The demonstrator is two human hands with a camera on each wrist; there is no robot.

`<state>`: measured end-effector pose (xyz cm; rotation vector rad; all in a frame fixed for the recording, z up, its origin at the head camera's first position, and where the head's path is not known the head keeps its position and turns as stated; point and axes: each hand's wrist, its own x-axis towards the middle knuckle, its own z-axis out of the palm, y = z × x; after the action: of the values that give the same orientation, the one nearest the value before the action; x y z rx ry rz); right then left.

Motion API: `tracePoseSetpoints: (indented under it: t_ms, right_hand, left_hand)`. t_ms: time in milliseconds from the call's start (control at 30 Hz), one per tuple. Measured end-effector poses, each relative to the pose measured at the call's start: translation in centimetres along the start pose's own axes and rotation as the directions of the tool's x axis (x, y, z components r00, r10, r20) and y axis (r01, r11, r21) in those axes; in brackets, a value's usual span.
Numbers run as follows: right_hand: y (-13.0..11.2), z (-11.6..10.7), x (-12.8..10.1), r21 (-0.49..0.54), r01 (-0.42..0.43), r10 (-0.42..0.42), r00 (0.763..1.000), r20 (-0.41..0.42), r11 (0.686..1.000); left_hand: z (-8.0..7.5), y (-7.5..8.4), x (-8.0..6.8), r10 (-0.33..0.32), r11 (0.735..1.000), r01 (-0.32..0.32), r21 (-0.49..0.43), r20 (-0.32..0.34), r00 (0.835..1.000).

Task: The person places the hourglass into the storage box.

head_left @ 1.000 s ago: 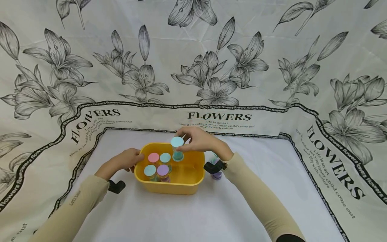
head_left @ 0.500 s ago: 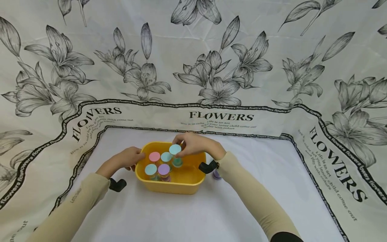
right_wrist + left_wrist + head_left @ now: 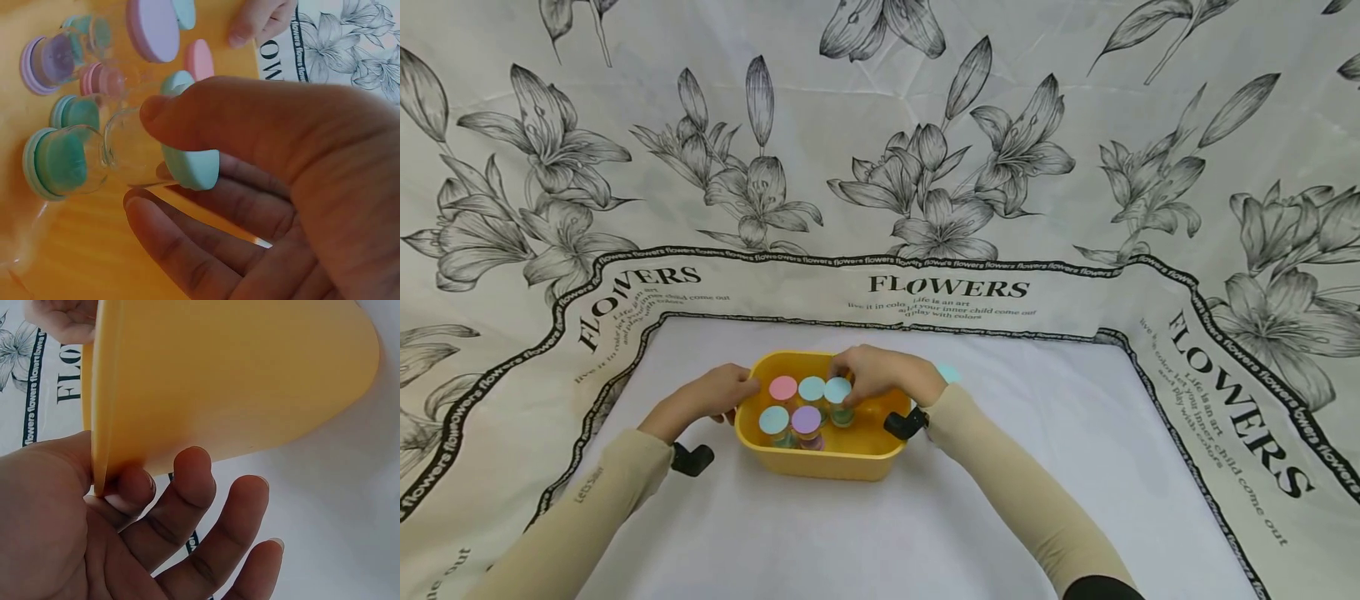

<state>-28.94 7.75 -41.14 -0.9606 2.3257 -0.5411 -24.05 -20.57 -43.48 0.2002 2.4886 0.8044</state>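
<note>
A yellow plastic tub point(image 3: 820, 467) stands on the white cloth, holding several small hourglasses. My left hand point(image 3: 718, 392) grips its left rim, thumb over the edge and a finger against the outer wall, the other fingers spread below in the left wrist view. My right hand point(image 3: 872, 375) reaches into the tub and holds a mint-capped hourglass point(image 3: 137, 150) with green sand between thumb and fingers; it is upright in the head view, low among the others. Beside it are a pink-capped hourglass point(image 3: 783, 388), a purple-capped one point(image 3: 807, 420) and mint-capped ones point(image 3: 773, 421).
Just beyond my right forearm a mint cap point(image 3: 948, 372) shows outside the tub, mostly hidden by the sleeve. A floral cloth point(image 3: 925, 208) with black lettering rises behind the white work surface point(image 3: 820, 542).
My right hand has lowered the mint-capped hourglass from above the tub down into it, beside the others. My left hand stays on the rim.
</note>
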Motion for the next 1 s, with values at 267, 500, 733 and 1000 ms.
tracePoseSetpoints:
  t_ms: [267, 500, 733, 1000]
  right_hand:
    - [0.5, 0.5, 0.5, -0.03, -0.017, 0.017, 1.0, 0.01, 0.999]
    - [1.3, 0.8, 1.0, -0.001, 0.01, -0.01, 1.0, 0.013, 1.0]
    - [1.4, 0.5, 1.1, 0.001, 0.022, -0.022, 1.0, 0.019, 1.0]
    - [1.0, 0.5, 0.8, -0.019, 0.016, -0.015, 1.0, 0.019, 1.0]
  left_hand:
    - [0.0, -0.2, 0.2, -0.014, 1.0, 0.014, 0.017, 0.008, 1.0]
    - [0.0, -0.3, 0.3, -0.014, 0.999, 0.013, 0.033, 0.017, 1.0]
    - [0.0, -0.2, 0.2, -0.017, 1.0, 0.017, 0.025, 0.013, 1.0]
    - [-0.1, 0.2, 0.0, -0.02, 0.999, 0.019, 0.031, 0.015, 1.0]
